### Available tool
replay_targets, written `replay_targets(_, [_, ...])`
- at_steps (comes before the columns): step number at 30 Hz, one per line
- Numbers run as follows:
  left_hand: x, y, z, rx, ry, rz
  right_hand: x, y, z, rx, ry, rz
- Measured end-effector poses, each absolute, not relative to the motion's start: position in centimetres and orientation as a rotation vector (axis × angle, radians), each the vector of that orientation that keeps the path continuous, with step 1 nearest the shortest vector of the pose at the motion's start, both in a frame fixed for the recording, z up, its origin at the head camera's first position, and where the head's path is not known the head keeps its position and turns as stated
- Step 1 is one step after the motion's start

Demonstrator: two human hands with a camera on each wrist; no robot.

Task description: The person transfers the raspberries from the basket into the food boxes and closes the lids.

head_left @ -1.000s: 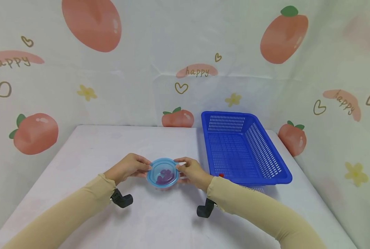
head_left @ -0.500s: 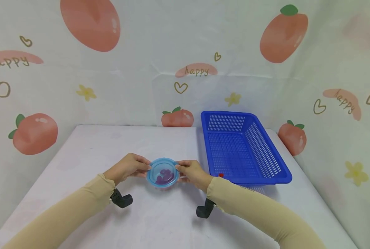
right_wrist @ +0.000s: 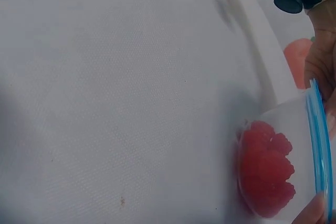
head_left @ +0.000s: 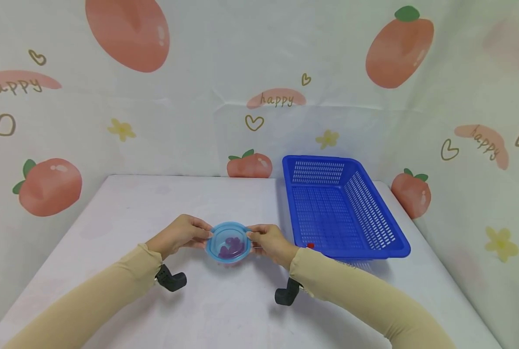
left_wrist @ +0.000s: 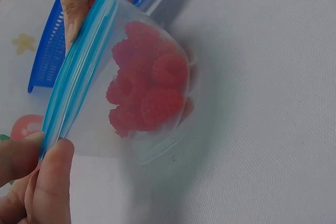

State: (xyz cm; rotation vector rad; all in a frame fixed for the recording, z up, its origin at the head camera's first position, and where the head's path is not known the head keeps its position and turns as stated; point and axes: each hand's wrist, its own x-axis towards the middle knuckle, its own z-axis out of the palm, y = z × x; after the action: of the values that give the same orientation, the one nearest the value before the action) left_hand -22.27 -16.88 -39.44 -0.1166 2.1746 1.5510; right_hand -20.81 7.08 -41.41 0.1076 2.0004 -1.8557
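Observation:
A clear round food container [left_wrist: 94, 129] with a blue lid [head_left: 230, 232] stands at the middle of the table. Several red raspberries [left_wrist: 149, 85] show through its wall in both wrist views; through the lid they look purple. My left hand [head_left: 181, 236] pinches the left edge of the lid between thumb and fingers, the other fingers bent below the rim. On the opposite side, my right hand [head_left: 272, 241] pinches the rim, its thumb on top. The lid appears seated all the way round in the head view. Part of the container's underside is hidden by the lid.
To the right stands a blue plastic basket [head_left: 401, 249] with slotted walls, close to my right forearm. A small red spot [head_left: 310, 245] shows at its near rim. The white-covered table [head_left: 163, 194] meets a fruit-printed cloth [head_left: 189, 131] behind.
My right index finger has come down slightly and drawn a little to the right along the lid's edge. The container, basket and left hand stay where they were.

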Motion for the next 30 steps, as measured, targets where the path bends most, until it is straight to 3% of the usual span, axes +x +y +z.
replay_targets(30, [-21.73,-16.74,-39.46,-0.161,2.234,1.53,-20.53,6.79,-41.01,0.109,2.037,-1.793])
